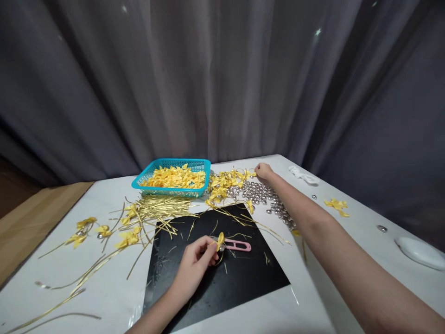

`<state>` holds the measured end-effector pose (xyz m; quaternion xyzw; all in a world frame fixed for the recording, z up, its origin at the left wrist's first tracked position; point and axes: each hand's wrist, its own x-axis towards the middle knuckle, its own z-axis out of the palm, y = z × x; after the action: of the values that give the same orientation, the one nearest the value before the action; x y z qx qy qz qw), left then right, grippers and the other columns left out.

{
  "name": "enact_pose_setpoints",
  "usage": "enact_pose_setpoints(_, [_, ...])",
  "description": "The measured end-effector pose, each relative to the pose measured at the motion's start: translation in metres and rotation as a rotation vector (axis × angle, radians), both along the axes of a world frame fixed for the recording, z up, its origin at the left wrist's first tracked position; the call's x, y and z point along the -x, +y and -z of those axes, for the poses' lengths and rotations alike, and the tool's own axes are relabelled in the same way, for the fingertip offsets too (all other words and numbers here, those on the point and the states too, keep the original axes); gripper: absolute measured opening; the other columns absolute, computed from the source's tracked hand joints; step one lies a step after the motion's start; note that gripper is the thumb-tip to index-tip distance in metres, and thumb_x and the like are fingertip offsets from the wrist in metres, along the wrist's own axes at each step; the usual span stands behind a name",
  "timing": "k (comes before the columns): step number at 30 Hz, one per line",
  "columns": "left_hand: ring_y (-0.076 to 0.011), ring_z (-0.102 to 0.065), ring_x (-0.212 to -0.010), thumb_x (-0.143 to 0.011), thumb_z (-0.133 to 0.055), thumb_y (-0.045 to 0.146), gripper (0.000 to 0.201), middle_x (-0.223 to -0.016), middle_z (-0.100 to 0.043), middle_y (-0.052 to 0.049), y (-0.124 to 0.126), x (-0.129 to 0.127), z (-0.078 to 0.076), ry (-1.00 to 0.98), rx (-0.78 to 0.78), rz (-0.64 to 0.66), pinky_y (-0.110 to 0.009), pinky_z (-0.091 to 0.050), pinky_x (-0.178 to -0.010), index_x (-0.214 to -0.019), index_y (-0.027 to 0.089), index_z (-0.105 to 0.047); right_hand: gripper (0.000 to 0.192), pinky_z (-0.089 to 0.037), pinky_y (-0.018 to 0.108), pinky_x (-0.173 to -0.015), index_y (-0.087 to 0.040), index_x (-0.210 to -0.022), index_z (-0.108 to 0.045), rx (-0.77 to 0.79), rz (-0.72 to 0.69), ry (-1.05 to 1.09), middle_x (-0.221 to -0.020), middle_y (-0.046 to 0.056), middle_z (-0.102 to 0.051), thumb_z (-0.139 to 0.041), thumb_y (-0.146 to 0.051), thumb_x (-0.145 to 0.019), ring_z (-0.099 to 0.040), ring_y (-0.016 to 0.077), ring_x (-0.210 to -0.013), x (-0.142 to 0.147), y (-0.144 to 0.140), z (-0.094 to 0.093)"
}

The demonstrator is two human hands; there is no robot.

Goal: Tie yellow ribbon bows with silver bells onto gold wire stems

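Over the black mat (208,301), my left hand (200,260) pinches a yellow ribbon bow (221,239) with a silver bead and a thin gold wire. Beside that bow lies a pink-handled cutter (239,245), its front end partly hidden. My right hand (264,170) reaches to the table's far side with its fingers closed, at the edge of a heap of yellow bows (220,185) with beads and wires. What those fingers hold, if anything, is too small to make out. Silver teardrop-shaped beads (255,192) spread just below my right hand and along the forearm.
A blue basket (170,189) holds many yellow ribbon pieces. Gold wire strips (163,208) lie before it. More bows (128,237) are scattered left. On the right are ribbon pieces (336,205), a crumpled white item (303,175) and a smooth white object (420,253). A grey curtain (222,83) hangs behind.
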<state>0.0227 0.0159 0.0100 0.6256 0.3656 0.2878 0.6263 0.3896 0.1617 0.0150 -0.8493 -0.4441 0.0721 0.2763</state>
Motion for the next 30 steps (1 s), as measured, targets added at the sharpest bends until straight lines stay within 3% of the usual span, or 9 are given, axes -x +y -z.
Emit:
enact_pose_setpoints(3, [-0.0111, -0.046, -0.056, -0.075, -0.056, 0.052, 0.039, -0.059, -0.053, 0.001, 0.001, 0.000, 0.002, -0.002, -0.008, 0.006, -0.022, -0.037, -0.055, -0.066, 0.015, -0.055, 0.027, -0.051, 0.035, -0.079, -0.012, -0.111, -0.054, -0.093, -0.019, 0.164, -0.107, 0.008, -0.056, -0.051, -0.030, -0.091, -0.058, 0.0170, -0.092, 0.006, -0.001, -0.013])
enact_pose_setpoints(7, [-0.0111, -0.047, -0.055, -0.075, -0.057, 0.052, 0.038, -0.059, -0.053, 0.001, 0.001, 0.001, 0.004, -0.002, -0.013, 0.008, -0.022, -0.037, -0.055, -0.065, 0.015, -0.055, 0.027, -0.052, 0.029, -0.068, -0.011, -0.110, -0.052, -0.237, -0.115, 0.386, -0.097, 0.006, -0.058, -0.048, -0.031, -0.093, -0.059, 0.0131, -0.079, 0.024, -0.009, -0.043])
enact_pose_setpoints(13, [-0.0110, -0.046, -0.054, -0.073, -0.058, 0.053, 0.039, -0.058, -0.053, 0.001, 0.000, 0.001, 0.001, -0.012, 0.007, -0.001, -0.022, -0.038, -0.055, -0.065, 0.015, -0.055, 0.012, -0.047, 0.017, -0.055, -0.017, -0.094, -0.039, -0.309, -0.318, 0.688, -0.086, 0.004, -0.064, -0.028, -0.021, -0.099, -0.061, 0.0074, -0.063, 0.077, -0.039, -0.084])
enact_pose_setpoints(16, [-0.0110, -0.047, -0.054, -0.072, -0.059, 0.053, 0.038, -0.058, -0.053, 0.001, 0.001, 0.000, 0.000, -0.016, 0.023, -0.010, -0.022, -0.037, -0.054, -0.064, 0.016, -0.055, 0.016, -0.044, 0.016, -0.049, -0.018, -0.081, -0.035, -0.236, -0.395, 0.812, -0.079, 0.005, -0.066, -0.034, -0.018, -0.096, -0.060, 0.0086, -0.057, 0.111, -0.058, -0.089])
enact_pose_setpoints(21, [-0.0108, -0.046, -0.055, -0.072, -0.058, 0.053, 0.039, -0.058, -0.052, 0.001, 0.000, 0.000, 0.000, -0.015, 0.023, -0.013, -0.022, -0.037, -0.054, -0.065, 0.015, -0.054, 0.017, -0.043, 0.016, -0.044, -0.018, -0.077, -0.035, -0.109, -0.457, 0.972, -0.077, 0.007, -0.067, -0.038, -0.017, -0.094, -0.058, 0.0098, -0.053, 0.154, -0.081, -0.085])
enact_pose_setpoints(30, [-0.0108, -0.047, -0.055, -0.073, -0.058, 0.054, 0.039, -0.059, -0.053, 0.001, 0.001, 0.002, 0.001, -0.030, 0.034, -0.017, -0.022, -0.038, -0.055, -0.067, 0.015, -0.055, 0.018, -0.043, 0.017, -0.042, -0.019, -0.077, -0.033, -0.065, -0.466, 1.082, -0.077, 0.006, -0.067, -0.034, -0.016, -0.095, -0.060, 0.0111, -0.054, 0.176, -0.098, -0.092])
